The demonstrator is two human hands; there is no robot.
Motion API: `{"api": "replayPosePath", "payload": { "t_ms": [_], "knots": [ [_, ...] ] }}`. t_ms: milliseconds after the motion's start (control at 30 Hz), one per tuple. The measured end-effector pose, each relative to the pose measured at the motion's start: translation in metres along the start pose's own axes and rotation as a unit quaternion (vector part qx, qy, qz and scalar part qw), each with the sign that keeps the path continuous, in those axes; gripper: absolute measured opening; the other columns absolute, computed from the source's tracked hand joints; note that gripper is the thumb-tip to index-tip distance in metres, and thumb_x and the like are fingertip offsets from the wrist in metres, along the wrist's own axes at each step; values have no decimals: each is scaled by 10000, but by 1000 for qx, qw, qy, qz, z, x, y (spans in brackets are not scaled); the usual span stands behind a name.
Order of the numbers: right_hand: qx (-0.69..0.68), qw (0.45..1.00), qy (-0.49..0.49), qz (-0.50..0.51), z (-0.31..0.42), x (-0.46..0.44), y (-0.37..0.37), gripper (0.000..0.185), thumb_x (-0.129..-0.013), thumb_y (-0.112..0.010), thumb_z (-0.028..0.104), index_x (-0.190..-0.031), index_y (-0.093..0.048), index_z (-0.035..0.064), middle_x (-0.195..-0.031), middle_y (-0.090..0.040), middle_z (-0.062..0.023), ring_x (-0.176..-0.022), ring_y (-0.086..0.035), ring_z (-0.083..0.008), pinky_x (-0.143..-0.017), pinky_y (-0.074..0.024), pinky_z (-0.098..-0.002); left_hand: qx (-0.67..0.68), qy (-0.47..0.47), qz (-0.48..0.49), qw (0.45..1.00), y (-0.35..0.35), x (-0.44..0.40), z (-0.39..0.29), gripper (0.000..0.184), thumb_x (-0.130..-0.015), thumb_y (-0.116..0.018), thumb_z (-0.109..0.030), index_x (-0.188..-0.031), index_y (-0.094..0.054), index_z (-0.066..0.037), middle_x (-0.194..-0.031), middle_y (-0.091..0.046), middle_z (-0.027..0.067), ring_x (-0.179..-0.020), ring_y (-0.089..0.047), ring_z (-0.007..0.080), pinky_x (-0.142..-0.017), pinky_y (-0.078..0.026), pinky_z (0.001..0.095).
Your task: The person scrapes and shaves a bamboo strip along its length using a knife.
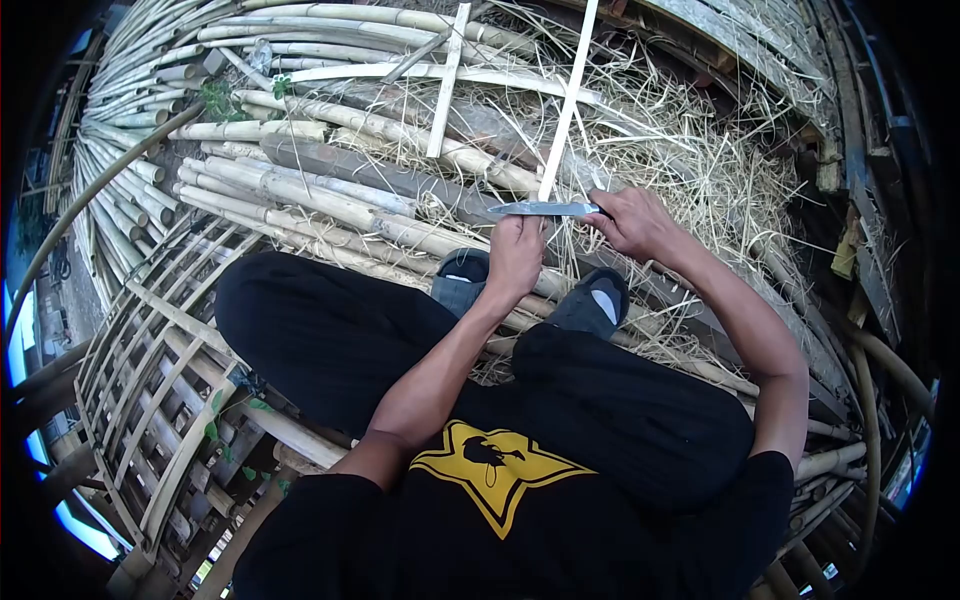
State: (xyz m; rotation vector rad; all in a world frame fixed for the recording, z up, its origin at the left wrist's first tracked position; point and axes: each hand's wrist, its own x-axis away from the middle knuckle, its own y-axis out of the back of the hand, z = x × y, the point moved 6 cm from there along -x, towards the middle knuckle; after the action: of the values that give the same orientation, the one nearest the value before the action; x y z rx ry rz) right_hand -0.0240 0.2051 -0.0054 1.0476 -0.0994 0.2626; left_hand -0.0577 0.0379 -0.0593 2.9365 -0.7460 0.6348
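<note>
A long pale bamboo strip [572, 95] runs from the top edge down to my left hand [517, 255], whose fingers are closed round its lower end. My right hand [632, 222] is wrapped round the dark handle of a knife [548, 209]. The blade points left and lies across the strip, just above my left fist. Most of the handle is hidden in my right hand. Another pale strip [448, 85] lies apart on the bamboo poles, up and to the left of my hands.
Bamboo poles [300, 190] lie beyond my feet, with thin shavings [690, 170] heaped at the right. A woven bamboo lattice [150, 390] stands at the left. My sandalled feet are just below my hands. Wooden boards [740, 50] line the upper right.
</note>
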Motion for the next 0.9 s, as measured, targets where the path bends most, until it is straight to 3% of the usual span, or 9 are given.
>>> {"api": "replayPosePath", "payload": {
  "t_ms": [100, 300, 367, 433, 467, 533, 700, 767, 900],
  "knots": [
    [23, 1000, -18, 3, -6, -3, 7, 456, -930, -464, 488, -848, -572, 53, -545, -537, -175, -558, -567, -376, -548, -439, -479, -82, -16, -21, 996, 2, -4, -11, 430, -979, -413, -240, -653, -522, 18, -480, -404, 52, -434, -401, 120, -425, -306, 341],
    [79, 996, 18, -49, -19, -11, 12, 372, -928, -489, 423, -817, -522, 69, -554, -522, -173, -522, -532, -380, -506, -409, -470, -76, -3, -51, 996, 4, -8, -13, 422, -991, -402, -274, -746, -542, 40, -524, -462, 86, -470, -434, 164, -479, -347, 369],
    [60, 989, -100, -91, -54, -16, 32, 449, -947, -434, 480, -814, -550, 66, -539, -539, -158, -521, -555, -361, -496, -425, -463, -85, -37, -50, 994, 4, 2, -22, 408, -996, -404, -283, -785, -543, 38, -549, -471, 91, -488, -440, 163, -490, -354, 365],
    [121, 965, -127, -193, -107, 3, 83, 422, -958, -424, 449, -862, -560, 61, -568, -562, -172, -556, -580, -372, -508, -441, -473, -94, -30, -12, 995, -3, 28, -24, 402, -1000, -402, -281, -783, -534, 31, -549, -458, 91, -499, -431, 158, -493, -353, 358],
    [146, 962, -133, -190, -111, 9, 94, 419, -958, -424, 448, -883, -562, 60, -585, -573, -177, -587, -595, -376, -529, -452, -480, -61, -39, 18, 997, -8, 29, -22, 363, -1015, -409, -301, -790, -512, -37, -558, -346, -75, -461, -304, 10, -411, -230, 214],
    [171, 954, -150, -195, -106, 10, 99, 426, -954, -429, 458, -906, -564, 57, -618, -594, -187, -645, -620, -389, -567, -470, -498, -56, -38, 26, 997, -8, 21, -28, 365, -1015, -411, -313, -787, -507, -44, -545, -336, -76, -447, -292, 10, -404, -228, 213],
    [23, 970, -169, -172, -92, 2, 62, 471, -969, -415, 463, -847, -572, 36, -548, -551, -167, -528, -568, -363, -534, -434, -462, -3, -20, 28, 999, -7, 17, -9, 395, -1018, -382, -359, -814, -516, -49, -510, -337, -61, -402, -281, 22, -382, -244, 208],
    [-16, 968, -180, -173, -89, 3, 56, 443, -970, -438, 437, -854, -579, 33, -531, -538, -159, -513, -563, -349, -518, -425, -444, 20, 59, 58, 996, -7, 19, -7, 433, -1019, -343, -399, -828, -520, -53, -497, -375, -38, -372, -306, 40, -363, -268, 208],
    [-66, 958, -213, -182, -78, 9, 61, 410, -967, -464, 410, -856, -584, 34, -538, -544, -158, -513, -567, -344, -510, -420, -441, -112, 27, 67, 991, -6, 8, -20, 433, -1012, -346, -420, -923, -545, -45, -516, -444, -12, -369, -400, 62, -367, -331, 204]
  ]
}}
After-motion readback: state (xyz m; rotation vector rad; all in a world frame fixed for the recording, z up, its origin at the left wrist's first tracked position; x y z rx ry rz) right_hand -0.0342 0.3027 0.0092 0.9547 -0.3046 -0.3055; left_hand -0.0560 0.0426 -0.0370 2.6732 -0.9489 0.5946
